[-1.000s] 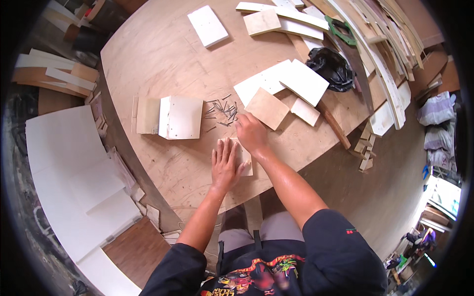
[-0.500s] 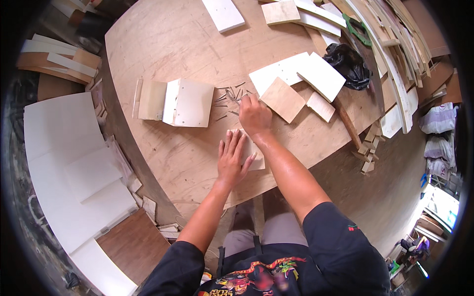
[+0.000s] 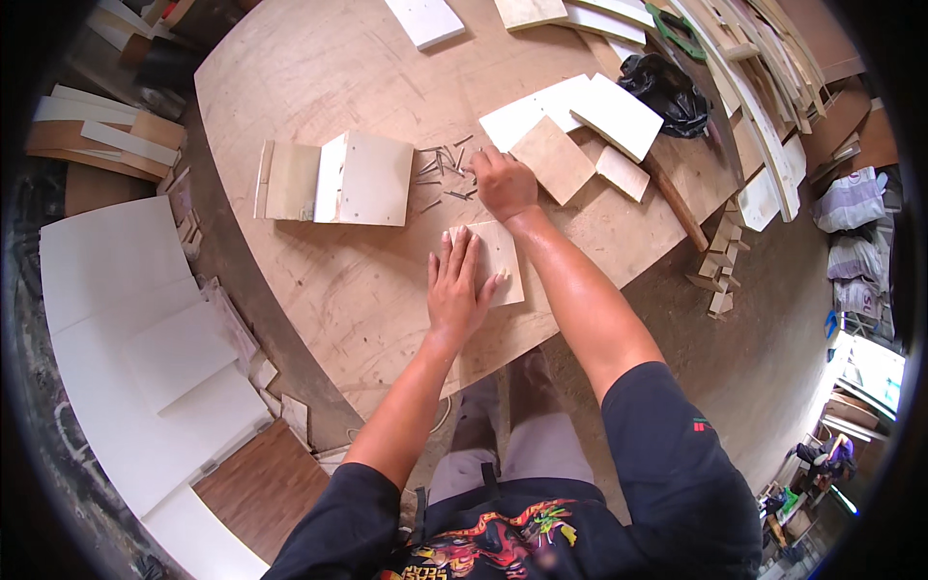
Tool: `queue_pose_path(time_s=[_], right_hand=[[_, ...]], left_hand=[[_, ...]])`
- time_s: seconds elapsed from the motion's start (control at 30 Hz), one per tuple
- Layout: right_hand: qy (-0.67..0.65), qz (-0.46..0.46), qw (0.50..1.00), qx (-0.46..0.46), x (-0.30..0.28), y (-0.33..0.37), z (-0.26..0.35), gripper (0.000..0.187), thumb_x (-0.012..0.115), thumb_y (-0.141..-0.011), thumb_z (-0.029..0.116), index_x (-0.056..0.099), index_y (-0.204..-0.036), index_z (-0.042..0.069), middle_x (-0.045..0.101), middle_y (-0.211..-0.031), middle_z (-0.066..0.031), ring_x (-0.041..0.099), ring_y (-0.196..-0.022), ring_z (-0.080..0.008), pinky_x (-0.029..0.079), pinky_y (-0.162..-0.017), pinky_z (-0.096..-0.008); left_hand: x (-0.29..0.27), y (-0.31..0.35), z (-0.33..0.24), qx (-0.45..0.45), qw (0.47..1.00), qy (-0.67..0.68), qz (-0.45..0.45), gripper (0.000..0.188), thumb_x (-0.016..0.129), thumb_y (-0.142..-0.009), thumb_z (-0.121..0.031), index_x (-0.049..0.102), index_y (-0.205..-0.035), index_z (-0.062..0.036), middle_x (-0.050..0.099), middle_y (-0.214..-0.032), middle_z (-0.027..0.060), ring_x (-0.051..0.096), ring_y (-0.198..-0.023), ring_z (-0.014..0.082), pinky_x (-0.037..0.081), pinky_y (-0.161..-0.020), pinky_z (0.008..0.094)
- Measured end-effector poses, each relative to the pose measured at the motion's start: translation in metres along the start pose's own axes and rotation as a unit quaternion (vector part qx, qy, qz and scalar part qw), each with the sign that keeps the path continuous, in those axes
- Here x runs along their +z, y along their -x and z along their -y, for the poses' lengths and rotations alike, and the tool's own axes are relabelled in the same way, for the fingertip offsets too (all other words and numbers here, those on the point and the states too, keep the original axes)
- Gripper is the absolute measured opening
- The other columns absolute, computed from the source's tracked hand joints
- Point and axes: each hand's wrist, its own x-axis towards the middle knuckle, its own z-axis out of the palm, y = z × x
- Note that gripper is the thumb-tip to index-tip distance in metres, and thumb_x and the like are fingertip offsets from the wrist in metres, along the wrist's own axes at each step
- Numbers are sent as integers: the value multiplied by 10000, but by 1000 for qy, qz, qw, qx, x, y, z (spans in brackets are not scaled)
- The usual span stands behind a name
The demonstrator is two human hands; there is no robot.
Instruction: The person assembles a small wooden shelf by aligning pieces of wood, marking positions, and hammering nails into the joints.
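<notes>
My left hand lies with its fingers stretched out on a small pale wooden board near the table's front edge. At the pile of loose nails, my right hand has its fingers curled and the thumb and fingertips drawn together. Whatever is between those fingertips is hidden. To the left of the nails stands an assembled piece of pale and white boards. Just right of my right hand, a square light-brown board leans over white boards.
A brown wooden handle reaches past the table's right edge, beside a black plastic bag. A green-handled saw and long wood strips lie beyond. White panels stand left. Another person is far off at lower right.
The view has shifted, so the table sits higher in the picture. My right hand has moved slightly away from me at the nails. The left hand stays on the small board.
</notes>
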Motion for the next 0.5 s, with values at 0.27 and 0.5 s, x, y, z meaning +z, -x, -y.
queue_pose_path(time_s=[0.27, 0.5], right_hand=[[-68, 18, 994, 81, -18, 10, -4, 111, 605, -950, 157, 643, -1035, 97, 630, -1027, -125, 694, -858, -360, 569, -701, -461], [-44, 73, 995, 52, -16, -2, 8, 72, 627, -932, 158, 686, -962, 130, 644, -1015, -89, 701, -857, -326, 573, -693, -435]], left_hand=[[6, 5, 9, 1, 1000, 18, 6, 755, 690, -918, -372, 388, -1552, -94, 312, -1646, 120, 249, -1533, 339, 201, -1211, 564], [7, 7, 9, -4, 1000, 19, 4, 747, 677, -927, -373, 384, -1552, -86, 302, -1650, 124, 236, -1539, 335, 185, -1216, 559]])
